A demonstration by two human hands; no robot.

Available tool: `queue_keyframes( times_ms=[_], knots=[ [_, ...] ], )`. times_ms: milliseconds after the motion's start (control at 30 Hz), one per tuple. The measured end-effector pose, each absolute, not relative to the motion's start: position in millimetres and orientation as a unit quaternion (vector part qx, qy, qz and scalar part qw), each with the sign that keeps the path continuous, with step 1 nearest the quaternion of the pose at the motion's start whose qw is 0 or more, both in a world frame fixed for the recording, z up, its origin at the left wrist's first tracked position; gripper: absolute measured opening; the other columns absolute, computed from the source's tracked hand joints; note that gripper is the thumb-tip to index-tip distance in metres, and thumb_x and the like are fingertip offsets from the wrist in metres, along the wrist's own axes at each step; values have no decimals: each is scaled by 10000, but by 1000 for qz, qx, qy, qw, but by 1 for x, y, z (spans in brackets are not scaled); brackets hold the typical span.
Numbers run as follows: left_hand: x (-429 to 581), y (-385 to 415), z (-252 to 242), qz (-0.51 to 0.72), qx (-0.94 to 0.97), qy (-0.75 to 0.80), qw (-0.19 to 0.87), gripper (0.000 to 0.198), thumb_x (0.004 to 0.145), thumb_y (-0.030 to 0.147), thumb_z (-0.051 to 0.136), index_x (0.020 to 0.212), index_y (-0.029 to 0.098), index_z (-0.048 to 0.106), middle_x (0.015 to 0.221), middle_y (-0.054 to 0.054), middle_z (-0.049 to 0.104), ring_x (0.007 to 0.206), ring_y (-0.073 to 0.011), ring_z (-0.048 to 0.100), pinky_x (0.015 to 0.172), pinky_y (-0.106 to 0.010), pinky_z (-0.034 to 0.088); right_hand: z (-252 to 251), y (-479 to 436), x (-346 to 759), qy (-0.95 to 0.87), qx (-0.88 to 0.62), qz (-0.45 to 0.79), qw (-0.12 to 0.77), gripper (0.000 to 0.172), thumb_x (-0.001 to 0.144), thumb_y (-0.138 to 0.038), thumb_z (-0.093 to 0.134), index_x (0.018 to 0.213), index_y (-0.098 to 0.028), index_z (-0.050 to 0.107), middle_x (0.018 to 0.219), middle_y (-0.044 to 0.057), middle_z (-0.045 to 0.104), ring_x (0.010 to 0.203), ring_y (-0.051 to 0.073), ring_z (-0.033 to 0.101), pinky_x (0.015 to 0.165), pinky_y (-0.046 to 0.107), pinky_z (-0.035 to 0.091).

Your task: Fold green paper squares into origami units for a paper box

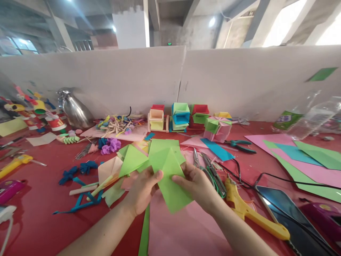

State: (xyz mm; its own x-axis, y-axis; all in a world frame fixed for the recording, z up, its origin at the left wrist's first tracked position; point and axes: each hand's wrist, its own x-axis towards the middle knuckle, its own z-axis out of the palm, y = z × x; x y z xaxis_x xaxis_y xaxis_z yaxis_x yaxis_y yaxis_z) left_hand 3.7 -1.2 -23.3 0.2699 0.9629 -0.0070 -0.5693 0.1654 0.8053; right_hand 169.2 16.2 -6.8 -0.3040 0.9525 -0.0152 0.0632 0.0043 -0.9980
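A folded sheet of light green paper (174,188) is held up over the table between my two hands. My left hand (144,186) pinches its left edge, thumb on top and fingers underneath. On the right edge my right hand (195,183) grips it the same way, thumb lying on the green face. Below it lies a sheet of pink paper (183,231), with a green strip (144,231) showing along its left side. Just left of my left hand sit more folded green pieces (133,160) and a peach folded piece (109,170).
A yellow glue gun (255,213), a dark phone (287,220), scissors (196,158) and a utility knife (214,176) lie on the right, with a black cable among them. Folded paper boxes (181,117) stand behind. A steel jug (76,108) is back left, plastic bottles (317,117) back right.
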Motion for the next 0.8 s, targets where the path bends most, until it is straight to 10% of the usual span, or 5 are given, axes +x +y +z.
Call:
queue_keyframes(
  times_ms=[133, 467, 800],
  knots=[
    [6, 1, -25, 543, 334, 255, 727, 250, 853, 274, 575, 1059, 143, 633, 1067, -107, 676, 1065, -259, 590, 902, -380, 452, -10, 13, 168, -651, -509, 398, 399, 405, 659, -383, 685, 980, -200, 519, 984, 56, 577, 842, 183, 536, 691, 295, 441],
    [4, 6, -26, 576, 305, 291, 701, 283, 846, 307, 577, 1038, 115, 655, 1008, -110, 701, 996, -245, 627, 873, -343, 472, 4, 24, 181, -711, -481, 444, 255, 265, 737, -287, 561, 578, -189, 374, 555, -77, 283, 513, 69, 280, 464, 211, 222],
    [0, 9, -31, 564, 364, 409, 618, 265, 762, 363, 661, 898, 138, 683, 833, -68, 722, 819, -231, 657, 709, -298, 499, -2, 19, 192, -655, -428, 543, 305, 185, 760, -330, 592, 840, -168, 551, 746, -6, 563, 663, 127, 513, 581, 239, 389]
  ],
)
